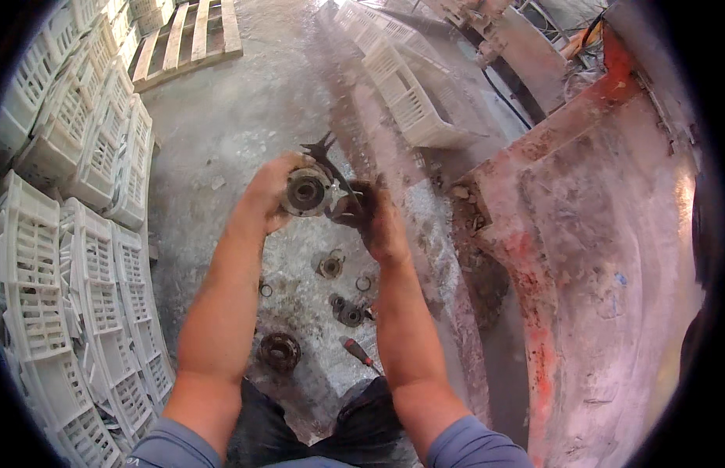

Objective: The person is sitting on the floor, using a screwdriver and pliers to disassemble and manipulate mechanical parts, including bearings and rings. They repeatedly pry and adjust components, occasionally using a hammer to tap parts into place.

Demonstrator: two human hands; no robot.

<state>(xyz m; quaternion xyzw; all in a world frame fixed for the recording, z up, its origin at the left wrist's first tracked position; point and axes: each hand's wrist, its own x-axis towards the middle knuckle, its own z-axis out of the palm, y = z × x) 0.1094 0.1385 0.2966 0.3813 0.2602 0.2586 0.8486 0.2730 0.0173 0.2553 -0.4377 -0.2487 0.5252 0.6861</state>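
My left hand (pixel 270 187) is closed around a round, greasy metal hub (pixel 306 192) with a flanged rim and a central bore. Right beside it, my right hand (pixel 384 226), its fingers dark with grease, grips a dark metal tool (pixel 329 165) that looks like an open-ended wrench. The tool's forked end points up and away, over the hub's edge. Whether it touches the hub I cannot tell. Below the hands on the floor lie a small flanged part (pixel 330 265), a thin ring (pixel 364 283), dark bearing-like parts (pixel 349 311) and a larger round housing (pixel 280 352).
A screwdriver (pixel 358 351) with a red and black handle lies near my knees. Stacked white plastic crates (pixel 97 265) line the left side. A wooden pallet (pixel 192 39) is at the far left. More crates (pixel 413 93) and a dusty red-edged metal machine (pixel 581 257) stand on the right.
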